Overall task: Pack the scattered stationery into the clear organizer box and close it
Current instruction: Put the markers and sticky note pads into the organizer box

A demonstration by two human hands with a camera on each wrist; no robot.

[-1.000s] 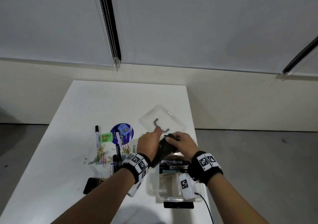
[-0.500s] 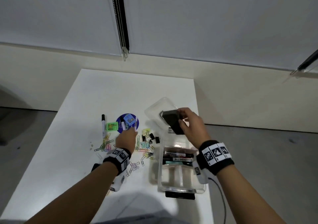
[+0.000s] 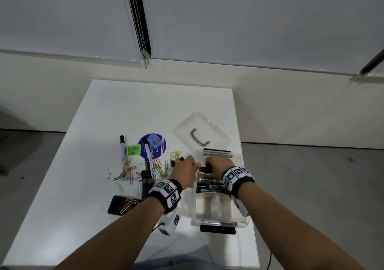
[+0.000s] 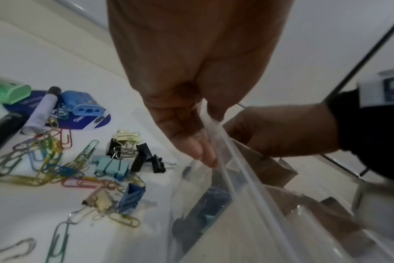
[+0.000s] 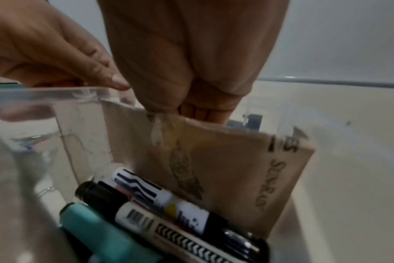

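The clear organizer box (image 3: 243,207) stands open at the table's right edge, with several markers (image 5: 160,204) lying inside. My right hand (image 3: 218,163) reaches into its far end and pinches the top edge of a brown card-covered notebook (image 5: 225,169), which stands upright against the markers. My left hand (image 3: 185,172) lies with straight fingers (image 4: 200,151) against the box's left rim (image 4: 247,178). The clear lid (image 3: 201,132) with its grey handle lies flat behind the box.
Left of the box lie coloured paper clips (image 3: 128,172), binder clips (image 4: 124,160), a green sharpener (image 3: 133,150), a blue sharpener (image 3: 153,141) on a blue disc, loose markers (image 3: 123,149) and a black pad (image 3: 116,204). The table edge runs just right of the box.
My right hand has brought the notebook down from near the lid into the box's far end. My left hand has moved from the paper clips to the box's left rim.
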